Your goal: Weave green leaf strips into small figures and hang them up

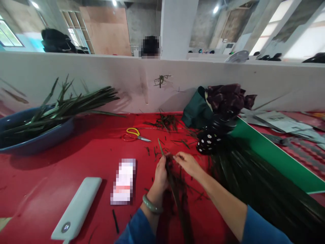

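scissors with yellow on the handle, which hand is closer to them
Left. The left hand, holding a leaf strip, is to the right of the scissors and nearer the wearer; the right hand is farther right, beyond the left hand.

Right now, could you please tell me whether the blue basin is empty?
Not empty: long green leaves lie in the blue basin and jut past its rim.

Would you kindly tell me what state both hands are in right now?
Left hand: closed, holding a long leaf.
Right hand: half-curled near the leaf; whether it grips anything cannot be told.
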{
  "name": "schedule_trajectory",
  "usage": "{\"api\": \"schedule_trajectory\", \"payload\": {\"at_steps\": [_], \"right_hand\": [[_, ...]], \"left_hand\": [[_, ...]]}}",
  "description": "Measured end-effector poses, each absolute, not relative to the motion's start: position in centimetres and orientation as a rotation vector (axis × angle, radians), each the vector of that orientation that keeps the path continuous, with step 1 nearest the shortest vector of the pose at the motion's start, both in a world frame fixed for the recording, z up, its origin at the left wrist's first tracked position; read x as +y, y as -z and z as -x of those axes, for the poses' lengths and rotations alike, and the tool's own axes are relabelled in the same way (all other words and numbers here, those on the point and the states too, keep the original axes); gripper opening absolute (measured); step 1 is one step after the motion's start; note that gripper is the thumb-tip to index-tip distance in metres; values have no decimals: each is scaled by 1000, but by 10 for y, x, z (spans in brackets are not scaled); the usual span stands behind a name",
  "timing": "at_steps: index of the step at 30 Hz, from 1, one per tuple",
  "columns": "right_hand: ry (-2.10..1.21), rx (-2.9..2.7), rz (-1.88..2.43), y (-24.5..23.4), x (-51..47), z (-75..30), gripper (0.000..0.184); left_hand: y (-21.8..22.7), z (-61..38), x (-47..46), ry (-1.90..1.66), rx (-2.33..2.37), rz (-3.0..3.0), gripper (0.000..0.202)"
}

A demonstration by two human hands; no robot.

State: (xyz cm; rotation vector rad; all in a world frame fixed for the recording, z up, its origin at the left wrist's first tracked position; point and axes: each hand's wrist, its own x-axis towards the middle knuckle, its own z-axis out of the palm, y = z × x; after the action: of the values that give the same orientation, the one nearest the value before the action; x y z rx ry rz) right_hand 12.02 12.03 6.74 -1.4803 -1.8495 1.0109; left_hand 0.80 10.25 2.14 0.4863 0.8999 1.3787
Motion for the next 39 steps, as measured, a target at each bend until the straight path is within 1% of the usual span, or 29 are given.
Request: {"api": "schedule_trajectory", "payload": {"at_steps": [3,7,10,14,19,22,25,27,28,30,33,36,39], "right_hand": [[-1184,-1797,1421,-51,77,-121,22],[-1309,-1635,1378,-38,48,-118,12],[-1327,-1528,1384,-30,37,-123,11],[-1382,-1521,1409,-25,25,-129,11],[-1458,-1551,1377,-24,10,-132,4],[-1497,-1508,1443,-23,3,-133,4],[-1450,-1466,1411,-35,3,-136,4],[-1353,-1382,1333,-54,6,-143,7],[-1279,-1317,1289,-67,9,-147,9],[-1173,-1162,1183,-93,14,-157,14],[-1138,-1088,1054,-119,20,-165,20],[-1064,-1272,1109,-119,25,-159,21],[-842,-1467,1312,-106,31,-146,21]], "left_hand": [[-26,-11,97,-1391,794,-584,40],[-33,-13,79,-1306,836,-772,39],[-34,-9,59,-1233,934,-899,31],[-30,-3,39,-1238,1073,-1080,17],[-25,1,35,-1306,1140,-1076,15],[-25,2,30,-1334,1155,-1057,16],[-27,2,17,-1304,1111,-1049,21],[-27,2,6,-1265,1024,-1039,32],[-27,1,1,-1256,997,-1030,34],[-24,0,-7,-1226,976,-1019,31],[-20,-1,-11,-1244,999,-980,24],[-18,3,-10,-1289,1009,-941,23],[-23,7,-9,-1354,1044,-964,23]]}}
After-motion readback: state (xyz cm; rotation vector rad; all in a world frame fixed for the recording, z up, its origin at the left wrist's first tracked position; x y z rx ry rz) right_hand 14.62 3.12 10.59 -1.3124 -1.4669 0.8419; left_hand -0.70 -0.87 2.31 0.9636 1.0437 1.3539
